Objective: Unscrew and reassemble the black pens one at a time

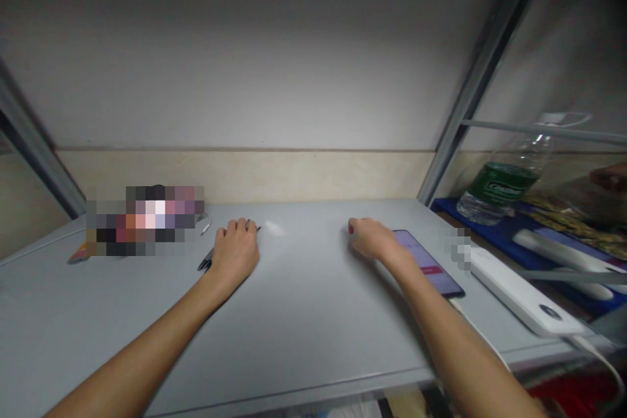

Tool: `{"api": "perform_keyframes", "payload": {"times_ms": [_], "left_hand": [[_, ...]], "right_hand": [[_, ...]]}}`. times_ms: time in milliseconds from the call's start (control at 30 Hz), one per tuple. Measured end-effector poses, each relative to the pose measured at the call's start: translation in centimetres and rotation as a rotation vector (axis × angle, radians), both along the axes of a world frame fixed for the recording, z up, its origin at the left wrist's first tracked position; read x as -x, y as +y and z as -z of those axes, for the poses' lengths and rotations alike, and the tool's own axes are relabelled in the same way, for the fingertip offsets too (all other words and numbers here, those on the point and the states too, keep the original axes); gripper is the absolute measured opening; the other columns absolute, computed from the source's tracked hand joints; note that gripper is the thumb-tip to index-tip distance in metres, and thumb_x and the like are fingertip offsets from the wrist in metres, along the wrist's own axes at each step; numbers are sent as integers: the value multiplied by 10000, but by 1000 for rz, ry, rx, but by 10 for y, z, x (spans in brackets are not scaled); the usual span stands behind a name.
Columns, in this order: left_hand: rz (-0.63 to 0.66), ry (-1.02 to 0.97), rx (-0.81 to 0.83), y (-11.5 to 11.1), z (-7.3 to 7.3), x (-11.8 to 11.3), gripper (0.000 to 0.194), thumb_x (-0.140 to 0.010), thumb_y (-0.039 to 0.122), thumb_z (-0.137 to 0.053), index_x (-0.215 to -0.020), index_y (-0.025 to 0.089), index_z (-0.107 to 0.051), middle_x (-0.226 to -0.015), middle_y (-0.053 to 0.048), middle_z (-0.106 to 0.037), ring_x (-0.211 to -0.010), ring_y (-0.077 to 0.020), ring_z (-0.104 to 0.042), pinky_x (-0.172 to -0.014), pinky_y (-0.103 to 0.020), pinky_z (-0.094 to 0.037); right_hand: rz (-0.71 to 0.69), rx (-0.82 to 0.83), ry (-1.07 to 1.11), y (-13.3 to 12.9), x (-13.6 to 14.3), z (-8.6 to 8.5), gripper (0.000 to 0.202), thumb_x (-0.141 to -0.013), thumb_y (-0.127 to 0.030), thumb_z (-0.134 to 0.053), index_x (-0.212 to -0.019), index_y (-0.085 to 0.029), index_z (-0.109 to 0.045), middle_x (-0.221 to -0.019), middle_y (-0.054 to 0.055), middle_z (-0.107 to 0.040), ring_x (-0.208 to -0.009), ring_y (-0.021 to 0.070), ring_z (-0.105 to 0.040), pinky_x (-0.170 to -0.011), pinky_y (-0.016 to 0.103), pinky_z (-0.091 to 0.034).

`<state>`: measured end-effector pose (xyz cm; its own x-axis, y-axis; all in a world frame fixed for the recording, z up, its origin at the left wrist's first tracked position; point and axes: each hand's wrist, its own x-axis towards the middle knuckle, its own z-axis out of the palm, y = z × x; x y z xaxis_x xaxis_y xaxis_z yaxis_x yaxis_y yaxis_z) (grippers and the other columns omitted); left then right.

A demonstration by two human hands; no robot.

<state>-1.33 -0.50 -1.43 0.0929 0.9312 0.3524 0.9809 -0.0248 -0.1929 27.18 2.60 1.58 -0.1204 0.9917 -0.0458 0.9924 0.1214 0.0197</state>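
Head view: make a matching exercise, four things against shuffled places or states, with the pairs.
Things
1. Bare left hand
2. Dark-edged rectangular phone
3. White oblong power bank
4. Clear plastic bottle, green label

Places or states
A. Behind the thin grey metal rail
B. Over a dark, slender pen-like item
C. Right edge of the grey desk, white cable attached
D. Screen lit, partly hidden by the right forearm

Pairs: 1-B; 2-D; 3-C; 4-A

Grey desk (304,320), wall (274,78) perhaps white
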Motion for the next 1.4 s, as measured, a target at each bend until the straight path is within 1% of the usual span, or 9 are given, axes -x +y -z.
{"api": "perform_keyframes", "payload": {"times_ms": [200,367,500,700,967,1100,1200,1300,1400], "left_hand": [[29,-41,50,2,3,-2,297,-840,170,-361,-1019,84,-582,-1030,-183,-562,-977,-285,-508,-822,-412,-382],[43,-44,36,-1,-1,-6,294,-843,175,-360,-1042,122,-569,-1046,-168,-530,-1001,-287,-482,-807,-416,-400],[7,-36,-4,-2,-2,-3,304,-839,146,-337,-1058,131,-548,-1069,-170,-497,-1026,-311,-445,-765,-441,-419],[-39,-21,80,3,2,4,373,-776,52,-354,-1097,161,-508,-1087,-146,-486,-1012,-284,-459,-735,-418,-449],[6,-78,109,4,-1,4,440,-721,-30,-366,-1089,162,-512,-1038,-137,-514,-956,-236,-510,-768,-353,-431],[73,-126,84,5,-1,6,432,-691,-59,-371,-1028,158,-533,-981,-116,-533,-933,-214,-521,-804,-325,-418],[149,-186,51,5,-4,5,410,-711,-48,-376,-1026,162,-535,-949,-106,-554,-928,-217,-528,-822,-330,-415],[316,-283,11,1,-8,-3,330,-797,17,-368,-1034,185,-527,-960,-89,-581,-953,-216,-532,-853,-341,-408],[517,-443,19,-8,-10,-17,232,-865,117,-378,-1030,202,-517,-954,-67,-600,-921,-194,-552,-830,-322,-427]], "right_hand": [[-100,-33,31,-1,7,6,296,-767,-236,-504,-1047,-192,-589,-1034,135,-627,-931,277,-606,-705,328,-430],[-139,-34,44,-3,11,8,311,-760,-260,-504,-1051,-192,-593,-1035,136,-632,-923,283,-608,-695,330,-431],[-150,-29,55,-4,12,8,316,-759,-282,-509,-1053,-202,-593,-1034,132,-632,-922,278,-608,-697,327,-430],[-139,2,54,-6,13,5,308,-765,-283,-511,-1051,-208,-596,-1036,134,-631,-915,278,-611,-685,325,-427],[-150,8,59,-7,15,4,306,-765,-281,-521,-1051,-210,-600,-1026,131,-633,-897,272,-612,-658,313,-423],[-158,17,59,-6,15,6,315,-760,-283,-528,-1056,-209,-608,-1019,127,-637,-878,260,-613,-645,297,-416],[-181,-2,104,-6,15,7,295,-750,-282,-548,-1025,-206,-622,-979,113,-645,-837,241,-611,-640,287,-405],[-284,-59,262,-8,19,4,282,-772,-308,-566,-1025,-195,-620,-895,85,-650,-789,199,-598,-663,271,-397],[-436,-102,493,-14,29,0,336,-804,-346,-574,-1097,-182,-589,-882,65,-645,-770,160,-579,-681,246,-395]]}}
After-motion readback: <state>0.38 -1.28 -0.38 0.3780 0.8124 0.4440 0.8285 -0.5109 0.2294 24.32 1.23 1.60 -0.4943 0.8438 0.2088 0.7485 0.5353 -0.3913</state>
